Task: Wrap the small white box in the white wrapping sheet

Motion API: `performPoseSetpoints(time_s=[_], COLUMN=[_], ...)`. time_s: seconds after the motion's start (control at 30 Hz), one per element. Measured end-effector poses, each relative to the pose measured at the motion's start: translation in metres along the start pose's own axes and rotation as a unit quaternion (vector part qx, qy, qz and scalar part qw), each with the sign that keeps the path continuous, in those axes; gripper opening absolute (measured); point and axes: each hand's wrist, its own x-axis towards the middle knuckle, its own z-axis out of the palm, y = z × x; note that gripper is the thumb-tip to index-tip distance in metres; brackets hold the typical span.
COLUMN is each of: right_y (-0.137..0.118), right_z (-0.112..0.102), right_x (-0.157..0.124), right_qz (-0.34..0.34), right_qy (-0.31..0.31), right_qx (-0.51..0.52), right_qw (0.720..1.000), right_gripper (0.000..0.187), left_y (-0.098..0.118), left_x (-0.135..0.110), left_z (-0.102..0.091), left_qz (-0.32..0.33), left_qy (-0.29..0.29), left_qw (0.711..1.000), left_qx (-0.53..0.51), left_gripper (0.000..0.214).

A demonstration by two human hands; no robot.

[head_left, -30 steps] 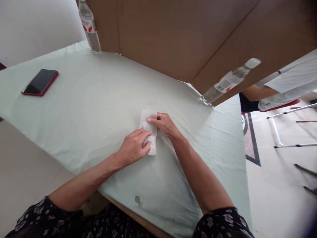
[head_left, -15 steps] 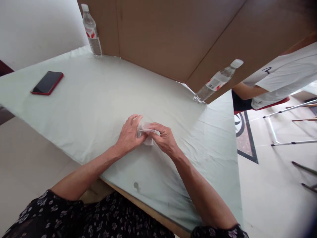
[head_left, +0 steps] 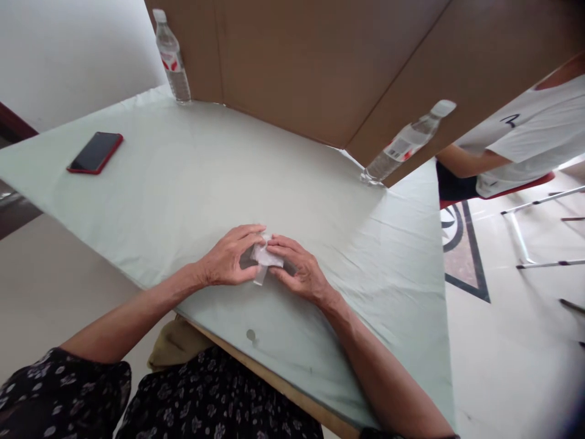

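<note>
A small white folded piece [head_left: 267, 256], soft like tissue or thin plastic, is between my two hands near the front of the table; its exact kind I cannot make out. Curved around its left side is my left hand [head_left: 228, 257], fingertips at the top and thumb at a pale strip [head_left: 260, 275] hanging from the bottom. My right hand [head_left: 299, 268] pinches the right side, fingers above and thumb below. My palms stay off the piece, and the fingers hide part of its edges.
A pale cloth [head_left: 183, 183] covers the table. A phone with a red edge [head_left: 95, 152] lies at left. Two water bottles [head_left: 173, 64] [head_left: 406, 146] stand against a brown cardboard panel [head_left: 292, 67]. Beyond it at right sits a person in a white shirt [head_left: 539, 131].
Both hands have spread wider around the white piece and lowered slightly. It now lies flatter, with a strip showing below. The view has shifted a little.
</note>
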Motion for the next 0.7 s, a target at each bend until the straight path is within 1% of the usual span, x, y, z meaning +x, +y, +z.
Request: performPoseSetpoints(time_s=[0.03,0.1,0.2,0.23,0.3,0.33,0.37,0.4,0.43,0.47,0.5,0.57,0.63,0.7], right_y=[0.002,0.005,0.004,0.002,0.000,-0.001,0.000,0.002,0.005,0.009,0.012,0.019,0.021,0.019], right_z=[0.002,0.004,0.001,-0.001,-0.008,-0.011,-0.014,-0.015,-0.014,-0.013,-0.010,-0.003,0.001,0.002], right_x=[-0.002,-0.002,0.004,0.008,0.018,0.024,0.029,0.034,0.038,0.041,0.043,0.045,0.043,0.040], right_qz=[-0.009,-0.017,0.008,0.026,0.085,0.124,0.167,0.210,0.248,0.277,0.297,0.314,0.307,0.288], right_qy=[-0.002,-0.003,-0.006,-0.006,0.001,0.006,0.009,0.011,0.014,0.017,0.021,0.042,0.077,0.122], right_qx=[-0.004,-0.012,0.003,0.018,0.062,0.092,0.127,0.164,0.199,0.230,0.254,0.272,0.241,0.159], right_qw=[1.000,1.000,1.000,0.999,0.994,0.988,0.978,0.964,0.948,0.933,0.920,0.909,0.917,0.937], right_gripper=[0.043,0.045,0.040,0.037,0.030,0.028,0.027,0.030,0.034,0.039,0.043,0.049,0.050,0.047], left_y=[-0.001,-0.003,-0.004,-0.004,-0.002,0.000,0.001,0.002,0.004,0.004,0.005,0.004,0.002,0.000], left_x=[-0.001,-0.001,0.007,0.011,0.021,0.027,0.032,0.036,0.040,0.042,0.044,0.045,0.043,0.041], left_z=[0.002,0.008,0.016,0.016,0.012,0.008,0.004,0.001,-0.002,-0.004,-0.005,-0.004,0.000,0.004], left_qz=[0.010,0.014,-0.021,-0.046,-0.125,-0.182,-0.238,-0.285,-0.323,-0.346,-0.356,-0.347,-0.329,-0.329], left_qy=[-0.003,0.002,0.026,0.034,0.033,0.022,-0.009,-0.037,-0.059,-0.066,-0.060,-0.024,0.003,0.021], left_qw=[1.000,1.000,0.999,0.998,0.988,0.975,0.956,0.934,0.914,0.905,0.908,0.929,0.941,0.940], left_qx=[0.009,0.026,0.003,-0.021,-0.088,-0.127,-0.172,-0.214,-0.239,-0.237,-0.214,-0.129,-0.081,-0.094], left_gripper=[0.051,0.052,0.045,0.040,0.025,0.020,0.017,0.019,0.020,0.021,0.021,0.023,0.024,0.020])
